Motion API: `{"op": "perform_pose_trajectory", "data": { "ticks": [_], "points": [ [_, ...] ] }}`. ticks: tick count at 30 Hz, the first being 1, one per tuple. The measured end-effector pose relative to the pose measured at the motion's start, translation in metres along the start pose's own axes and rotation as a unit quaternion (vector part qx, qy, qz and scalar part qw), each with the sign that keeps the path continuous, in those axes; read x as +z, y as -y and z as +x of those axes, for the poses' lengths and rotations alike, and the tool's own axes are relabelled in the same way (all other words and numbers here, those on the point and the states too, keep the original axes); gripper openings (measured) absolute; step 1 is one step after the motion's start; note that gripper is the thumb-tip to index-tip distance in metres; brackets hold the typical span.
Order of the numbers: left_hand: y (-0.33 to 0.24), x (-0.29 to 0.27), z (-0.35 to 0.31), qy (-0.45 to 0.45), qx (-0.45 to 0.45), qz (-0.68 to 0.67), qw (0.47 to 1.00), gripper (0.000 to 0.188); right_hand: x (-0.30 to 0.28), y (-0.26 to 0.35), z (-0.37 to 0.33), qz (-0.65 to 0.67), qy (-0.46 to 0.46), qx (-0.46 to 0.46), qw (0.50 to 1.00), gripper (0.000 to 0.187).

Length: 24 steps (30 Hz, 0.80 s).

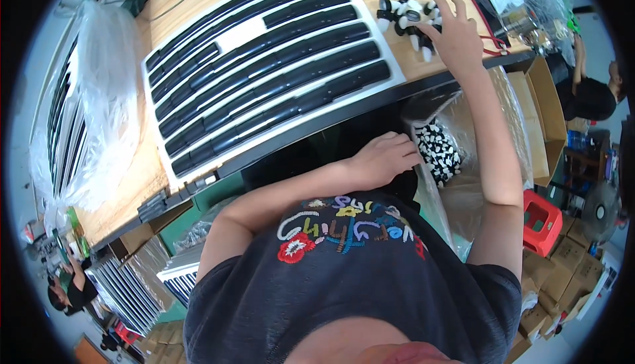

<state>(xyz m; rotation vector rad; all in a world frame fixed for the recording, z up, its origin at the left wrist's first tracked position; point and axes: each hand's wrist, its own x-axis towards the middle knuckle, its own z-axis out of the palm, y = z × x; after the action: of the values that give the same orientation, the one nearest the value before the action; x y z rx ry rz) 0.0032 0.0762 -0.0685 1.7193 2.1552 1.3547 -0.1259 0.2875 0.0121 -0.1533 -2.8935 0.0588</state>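
My right hand [456,39] reaches over the table with its fingers spread, holding nothing that I can see. Beneath its thumb and fingertips lies a loose pile of small black and white caps [401,19]. Lower down, in front of the table edge, my left hand [385,160] has its fingers curled at the rim of a clear plastic bag [433,200], closed on it. Many more small black and white pieces [438,154] fill part of this bag. Left of the pile, a white tray [390,60] bears rows of glossy black cylindrical parts [278,76], with a gap in some rows.
A phone [489,19] and a red cord [495,45] lie right of my right hand. At the far left stands a plastic-wrapped stack [92,99]. Below the table's right end are an open cardboard box [539,109] and a red stool [541,222]. Other people work farther off.
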Motion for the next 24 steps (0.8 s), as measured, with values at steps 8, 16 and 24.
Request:
{"op": "perform_pose_trajectory", "data": {
  "ticks": [8,16,24],
  "points": [
    [0.006,-0.196,-0.082,-0.301,-0.209,0.142,0.920,0.013,0.037,0.024,0.028,0.060,-0.026,-0.112,0.992,0.027],
    [0.105,-0.290,-0.145,-0.177,-0.240,0.394,0.870,0.032,0.040,0.050,0.006,0.111,-0.032,-0.068,0.991,0.031],
    [0.130,-0.314,-0.116,-0.033,-0.226,0.374,0.899,0.016,0.005,0.043,-0.042,0.264,-0.122,-0.039,0.956,0.024]
  ]
}}
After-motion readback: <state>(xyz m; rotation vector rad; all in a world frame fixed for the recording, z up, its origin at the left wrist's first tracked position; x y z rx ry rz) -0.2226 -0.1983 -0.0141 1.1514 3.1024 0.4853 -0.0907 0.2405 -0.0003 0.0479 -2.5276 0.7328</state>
